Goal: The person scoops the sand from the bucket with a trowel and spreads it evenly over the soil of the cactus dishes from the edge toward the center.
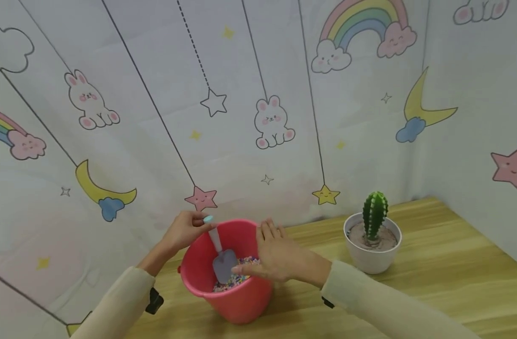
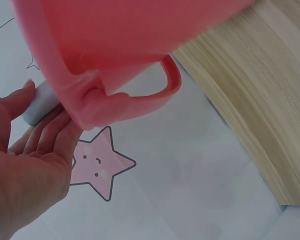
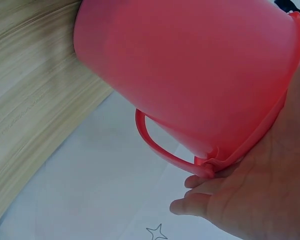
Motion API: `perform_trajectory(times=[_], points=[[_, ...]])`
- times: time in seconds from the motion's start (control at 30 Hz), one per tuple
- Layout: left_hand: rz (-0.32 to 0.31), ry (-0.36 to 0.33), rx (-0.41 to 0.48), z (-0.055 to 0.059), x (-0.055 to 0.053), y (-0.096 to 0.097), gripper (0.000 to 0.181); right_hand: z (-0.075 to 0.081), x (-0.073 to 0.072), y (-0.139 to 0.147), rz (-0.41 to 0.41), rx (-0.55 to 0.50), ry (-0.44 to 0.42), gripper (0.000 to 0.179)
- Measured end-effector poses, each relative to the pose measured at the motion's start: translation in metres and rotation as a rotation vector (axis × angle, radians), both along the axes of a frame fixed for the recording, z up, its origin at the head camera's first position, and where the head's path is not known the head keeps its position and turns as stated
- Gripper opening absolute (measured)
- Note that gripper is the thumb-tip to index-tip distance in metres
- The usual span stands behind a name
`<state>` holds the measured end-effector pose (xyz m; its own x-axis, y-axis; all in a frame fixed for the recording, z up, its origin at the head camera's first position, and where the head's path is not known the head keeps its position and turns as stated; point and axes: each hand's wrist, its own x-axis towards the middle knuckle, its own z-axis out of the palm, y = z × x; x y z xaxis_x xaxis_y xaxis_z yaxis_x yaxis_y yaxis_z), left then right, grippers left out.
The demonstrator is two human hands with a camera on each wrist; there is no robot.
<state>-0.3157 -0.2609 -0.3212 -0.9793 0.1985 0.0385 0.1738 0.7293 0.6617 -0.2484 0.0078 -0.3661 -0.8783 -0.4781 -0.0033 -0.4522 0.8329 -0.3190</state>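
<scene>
A pink bucket point(image 1: 241, 301) stands on the wooden table with small multicoloured beads point(image 1: 230, 284) inside. In it leans a toy shovel with a grey blade point(image 1: 225, 266) and a pale handle ending in light teal. My left hand point(image 1: 184, 230) pinches the handle's upper end above the bucket's left rim; the left wrist view shows thumb and fingers around the handle point(image 2: 42, 104). My right hand point(image 1: 279, 256) rests over the right rim, fingers straight and pointing away, thumb reaching across the opening. In the right wrist view, the bucket's pink carry handle point(image 3: 162, 150) hangs near its fingertips.
A small cactus point(image 1: 375, 215) in a white pot point(image 1: 370, 259) stands to the right on the wood-grain table point(image 1: 445, 268). Behind the table hangs a pale cloth point(image 1: 233, 160) printed with rabbits, stars, moons and rainbows.
</scene>
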Motion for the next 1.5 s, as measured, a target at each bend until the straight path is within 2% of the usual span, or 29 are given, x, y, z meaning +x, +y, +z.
perform_trajectory(times=[0.1, 0.3, 0.53, 0.8, 1.2, 1.37, 1.5], points=[[-0.012, 0.004, 0.004, 0.001, 0.002, -0.002, 0.033, -0.001, 0.001, -0.001, 0.0, -0.013, -0.009, 0.127], [-0.04, 0.06, -0.005, 0.006, 0.002, -0.003, 0.04, 0.0, 0.003, -0.001, -0.006, -0.015, -0.005, 0.125], [-0.045, 0.051, 0.094, 0.013, -0.002, 0.002, 0.045, 0.0, 0.003, 0.0, -0.007, -0.012, 0.007, 0.125], [-0.099, 0.056, 0.148, 0.018, -0.009, 0.012, 0.038, -0.001, 0.001, 0.002, -0.004, -0.017, 0.003, 0.124], [-0.191, -0.019, 0.185, 0.019, -0.016, 0.029, 0.029, -0.003, 0.0, 0.004, 0.006, -0.04, 0.005, 0.123], [-0.23, -0.04, 0.153, 0.017, -0.017, 0.033, 0.035, -0.004, -0.001, 0.003, 0.015, -0.057, 0.0, 0.124], [-0.278, -0.029, 0.091, 0.017, -0.02, 0.034, 0.03, -0.004, 0.0, 0.003, 0.023, -0.067, -0.003, 0.124]])
